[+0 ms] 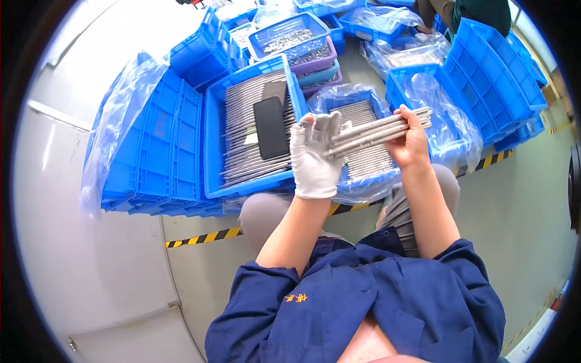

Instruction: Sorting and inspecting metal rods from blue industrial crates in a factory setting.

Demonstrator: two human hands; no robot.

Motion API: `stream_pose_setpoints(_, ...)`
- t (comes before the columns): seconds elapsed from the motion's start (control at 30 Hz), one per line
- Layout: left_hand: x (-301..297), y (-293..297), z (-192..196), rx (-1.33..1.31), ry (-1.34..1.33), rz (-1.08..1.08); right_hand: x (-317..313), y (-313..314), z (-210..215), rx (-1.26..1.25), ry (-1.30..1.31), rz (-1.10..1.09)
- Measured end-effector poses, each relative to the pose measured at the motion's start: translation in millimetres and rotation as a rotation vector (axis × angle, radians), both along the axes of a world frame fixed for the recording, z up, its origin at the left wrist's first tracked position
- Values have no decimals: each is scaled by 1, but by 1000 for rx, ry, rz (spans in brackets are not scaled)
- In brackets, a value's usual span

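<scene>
My right hand (411, 145), bare, is closed around a bundle of several thin metal rods (369, 133). The bundle lies nearly level, its right end a little higher. At its left end, the rod tips meet or nearly meet the palm of my left hand (316, 160), which wears a white glove with a bare fingertip showing. That hand's fingers are stretched upward and not wrapped round the rods. Beneath the bundle, a plastic-lined blue crate holds more rods (366, 166). To the left, a larger blue crate (212, 163) is filled with rows of rods, and a black phone (271, 127) rests on them.
Stacked blue crates (151, 133) with plastic film stand at the left. More stacked crates (493, 78) rise at the right, beside a plastic-lined crate (411, 72). Baskets of small metal parts (290, 39) are behind. Striped floor tape (206, 237) runs near my knees. Another person (484, 15) is at far right.
</scene>
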State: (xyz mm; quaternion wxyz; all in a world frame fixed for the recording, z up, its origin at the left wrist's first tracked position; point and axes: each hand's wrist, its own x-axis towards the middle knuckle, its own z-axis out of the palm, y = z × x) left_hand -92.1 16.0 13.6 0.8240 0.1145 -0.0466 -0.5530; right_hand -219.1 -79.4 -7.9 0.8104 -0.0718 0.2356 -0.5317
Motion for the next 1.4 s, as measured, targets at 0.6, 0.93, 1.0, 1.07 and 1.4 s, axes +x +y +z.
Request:
stream_pose_setpoints(0.6,24,4,-7,406,-779,-869,46,-9,16,-732,645,610)
stream_pose_setpoints(0.93,51,-17,-28,595,-1141,-593,13,-55,-22,-636,785,786)
stream_pose_setpoints(1.0,50,-14,-24,589,-1090,-537,14,-46,-17,-1019,1100,730)
stream_pose_setpoints(1.07,50,-12,-23,585,-1049,-468,15,-43,-8,-1040,1131,686)
stream_pose_setpoints(1.4,49,-5,-16,557,-1120,-479,-4,-70,6,-650,305,380)
